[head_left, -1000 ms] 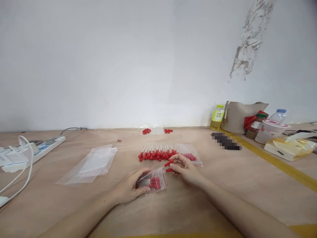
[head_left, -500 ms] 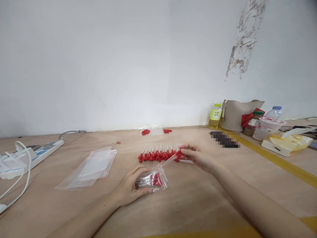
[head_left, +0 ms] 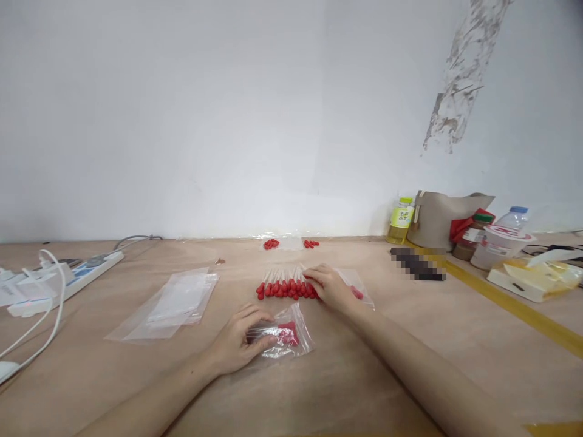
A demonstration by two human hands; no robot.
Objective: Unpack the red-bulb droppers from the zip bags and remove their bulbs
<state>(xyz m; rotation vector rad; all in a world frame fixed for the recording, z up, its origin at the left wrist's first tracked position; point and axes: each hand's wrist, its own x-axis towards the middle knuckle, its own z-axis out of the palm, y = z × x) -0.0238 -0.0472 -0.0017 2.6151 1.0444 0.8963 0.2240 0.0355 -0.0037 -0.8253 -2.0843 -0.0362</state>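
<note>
My left hand lies on a small clear zip bag holding red-bulbed droppers, fingers curled over its left end and pinning it to the table. My right hand reaches forward onto the right end of a row of red-bulbed droppers. Its fingers are bent over the droppers; whether they grip one is hidden. Under and right of that hand lies another clear bag with red droppers in it.
A stack of empty clear bags lies to the left. A white power strip with cables sits at the far left. Loose red bulbs lie by the wall. Bottles, a beige bag and a yellow-wrapped box stand at the right.
My right hand left the bag's mouth, swung right over the dropper row, then came down onto the row's right end. My left hand stayed on the small bag.
</note>
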